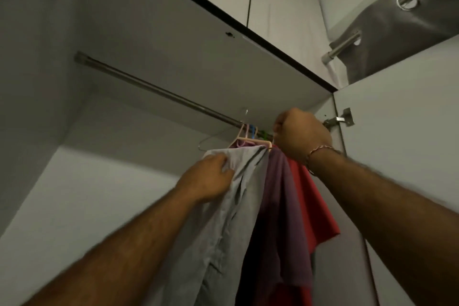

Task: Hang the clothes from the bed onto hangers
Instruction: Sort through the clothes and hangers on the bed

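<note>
- Gripping a grey shirt (231, 196) near its top, left hand (207, 177)
- Right hand (299, 138) fisted by the rail (154, 89); what it holds is hidden
- Purple and red shirts hang between

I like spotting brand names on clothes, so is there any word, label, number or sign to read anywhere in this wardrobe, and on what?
None: no readable text shows anywhere.
Grey garment, purple garment, red garment: plain cloth, no print or tag in view.
Hangers, rail, door hinge: no markings visible.
Bracelet on the right wrist: no lettering to be made out.
</note>
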